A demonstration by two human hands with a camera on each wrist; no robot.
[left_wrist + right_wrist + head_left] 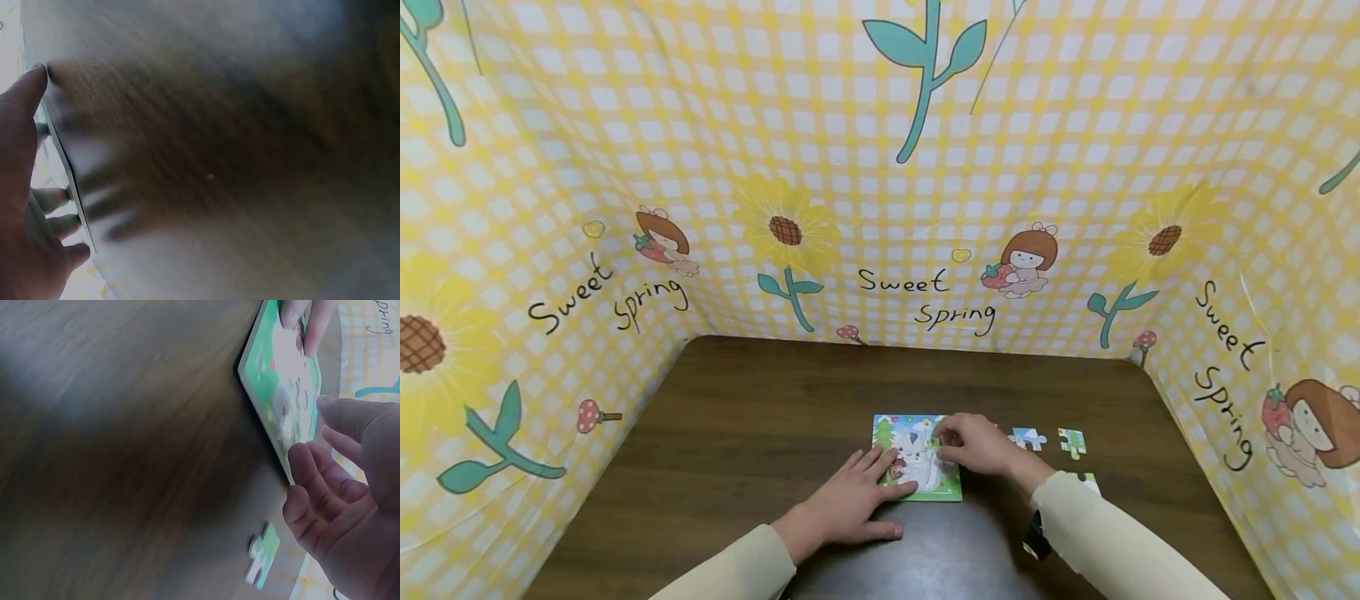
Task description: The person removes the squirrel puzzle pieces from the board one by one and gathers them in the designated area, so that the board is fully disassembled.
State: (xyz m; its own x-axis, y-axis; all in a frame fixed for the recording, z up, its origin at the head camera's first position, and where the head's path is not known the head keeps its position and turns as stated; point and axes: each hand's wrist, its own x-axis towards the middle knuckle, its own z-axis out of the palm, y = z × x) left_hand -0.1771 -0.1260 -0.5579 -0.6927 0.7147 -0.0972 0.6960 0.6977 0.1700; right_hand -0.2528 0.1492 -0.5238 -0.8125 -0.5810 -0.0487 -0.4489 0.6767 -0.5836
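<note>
A yellow checked cloth [827, 125], showing sunflowers [786, 231] and the words "Sweet Spring" [951, 314], is hanging round the back and both sides of a dark wooden table [760, 417], screening it off like a booth and hiding what room this is.

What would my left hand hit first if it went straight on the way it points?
Your left hand rests on the puzzle; sliding on across it, it would probably meet your right hand first, though the exact depth is hard to judge.
</note>
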